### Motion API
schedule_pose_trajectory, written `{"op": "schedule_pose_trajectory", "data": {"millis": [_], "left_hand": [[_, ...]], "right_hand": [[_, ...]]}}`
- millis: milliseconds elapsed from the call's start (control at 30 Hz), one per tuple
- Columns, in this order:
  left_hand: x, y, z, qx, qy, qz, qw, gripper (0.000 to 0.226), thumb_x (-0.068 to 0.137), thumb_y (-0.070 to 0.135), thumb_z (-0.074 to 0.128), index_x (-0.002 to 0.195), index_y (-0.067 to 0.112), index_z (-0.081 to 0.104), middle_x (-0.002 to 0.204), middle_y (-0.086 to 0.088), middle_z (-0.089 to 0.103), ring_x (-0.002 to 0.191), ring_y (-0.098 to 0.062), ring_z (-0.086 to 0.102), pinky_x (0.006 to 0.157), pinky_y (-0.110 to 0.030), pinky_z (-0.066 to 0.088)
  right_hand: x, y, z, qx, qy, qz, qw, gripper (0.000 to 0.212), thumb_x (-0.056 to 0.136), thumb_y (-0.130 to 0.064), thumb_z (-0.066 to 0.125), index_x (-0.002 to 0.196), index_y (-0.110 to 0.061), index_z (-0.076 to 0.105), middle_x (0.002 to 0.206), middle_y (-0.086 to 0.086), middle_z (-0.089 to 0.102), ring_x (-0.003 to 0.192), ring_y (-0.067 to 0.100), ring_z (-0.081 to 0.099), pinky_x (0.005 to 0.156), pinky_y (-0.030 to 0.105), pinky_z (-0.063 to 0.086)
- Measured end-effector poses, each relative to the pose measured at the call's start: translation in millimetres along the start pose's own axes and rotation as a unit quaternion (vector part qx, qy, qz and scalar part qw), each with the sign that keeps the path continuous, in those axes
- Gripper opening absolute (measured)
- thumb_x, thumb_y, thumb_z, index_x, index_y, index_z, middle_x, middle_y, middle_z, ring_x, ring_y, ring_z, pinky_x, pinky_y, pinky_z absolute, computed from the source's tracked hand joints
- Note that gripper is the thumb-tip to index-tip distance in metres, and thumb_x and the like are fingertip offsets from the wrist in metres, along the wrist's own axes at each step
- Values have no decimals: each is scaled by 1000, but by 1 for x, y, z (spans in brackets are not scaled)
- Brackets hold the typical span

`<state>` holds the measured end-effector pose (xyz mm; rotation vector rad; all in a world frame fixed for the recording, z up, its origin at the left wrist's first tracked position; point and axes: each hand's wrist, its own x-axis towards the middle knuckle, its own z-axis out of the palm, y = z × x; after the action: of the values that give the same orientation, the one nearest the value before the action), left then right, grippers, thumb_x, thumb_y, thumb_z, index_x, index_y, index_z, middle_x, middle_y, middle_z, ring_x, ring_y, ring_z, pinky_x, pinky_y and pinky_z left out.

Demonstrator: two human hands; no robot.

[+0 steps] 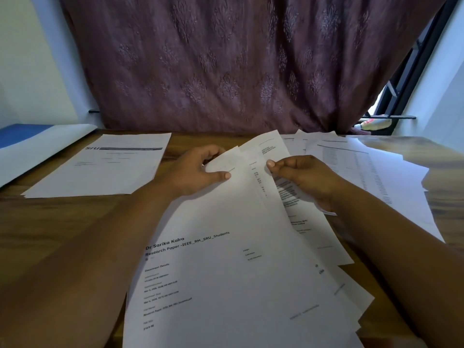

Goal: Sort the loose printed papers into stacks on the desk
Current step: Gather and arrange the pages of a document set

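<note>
Wooden desk fills the head view, strewn with printed sheets. Both hands work a fanned bundle of papers held up in the middle, its top page a research-paper cover. The left hand grips the bundle's far left corner, thumb pressed on top, probably to steady it. The right hand pinches the edge of one inner sheet between thumb and fingertips, seemingly to peel it out for sorting. A squared stack lies flat at far left (apparently a finished pile), well apart from the loose spread of sheets at right, which looks unsorted. A patterned curtain hangs behind.
</note>
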<state>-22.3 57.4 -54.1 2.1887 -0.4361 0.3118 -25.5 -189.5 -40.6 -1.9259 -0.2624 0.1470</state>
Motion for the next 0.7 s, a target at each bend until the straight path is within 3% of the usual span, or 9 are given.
{"op": "schedule_pose_trajectory", "data": {"millis": [133,267,500,700], "left_hand": [[1,0,1,7,-2,10,1000,35,82,14,78,112,25,63,101,25,63,87,22,56,75,2,42],[2,-2,1,4,-1,16,1000,36,81,14,79,112,25,63,104,22,65,92,18,58,79,0,42],[4,-6,2,2,5,30,1000,38,80,16,81,114,22,65,112,7,70,106,-9,63,95,-30,52],[3,-5,3,-7,9,22,1000,41,79,16,81,113,29,61,114,5,68,107,-8,62,92,-23,51]], "right_hand": [[4,3,2,25,21,14,999,17,86,-30,70,93,-15,73,96,-12,75,77,7,71,60,18,48],[8,5,-2,67,13,17,998,7,87,-17,70,89,-11,74,91,-6,76,80,9,73,74,22,55],[14,9,-4,82,4,32,996,10,90,-18,66,93,-12,73,95,-5,76,87,10,72,85,25,52],[16,10,-4,68,4,37,997,14,92,-21,65,99,-12,73,99,-4,76,94,14,70,91,29,50]]}}
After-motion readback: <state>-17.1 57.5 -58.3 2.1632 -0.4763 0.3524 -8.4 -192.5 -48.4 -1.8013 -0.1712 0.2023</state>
